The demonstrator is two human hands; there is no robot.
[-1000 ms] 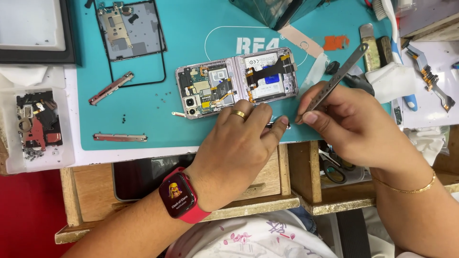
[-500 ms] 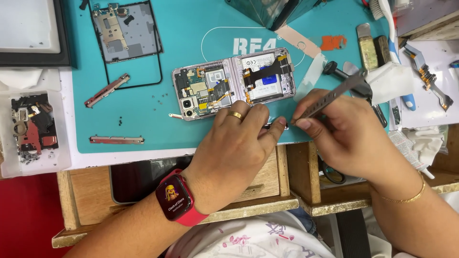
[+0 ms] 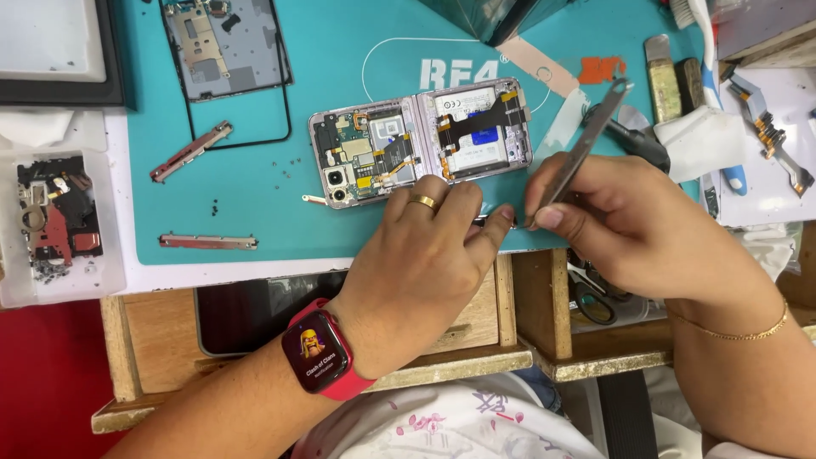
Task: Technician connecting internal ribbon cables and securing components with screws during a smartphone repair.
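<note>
From the head view we see 1 opened folding phone [image 3: 421, 140] lying flat on the teal mat [image 3: 340, 51], its back off. Our left hand [image 3: 425, 255] rests just below it, fingers curled beside a small metal part [image 3: 489, 219]. Our right hand [image 3: 629, 225] pinches grey tweezers [image 3: 586, 140], tips down near that part.

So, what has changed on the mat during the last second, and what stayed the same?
The right hand swung the metal tweezers from a flatter slant to a steeper one, and it kept its grip on them. The tips stay by the left hand fingers, at the mat's near edge. The left hand still rests just below the opened folding phone. The phone and the loose parts on the teal mat did not move.
</note>
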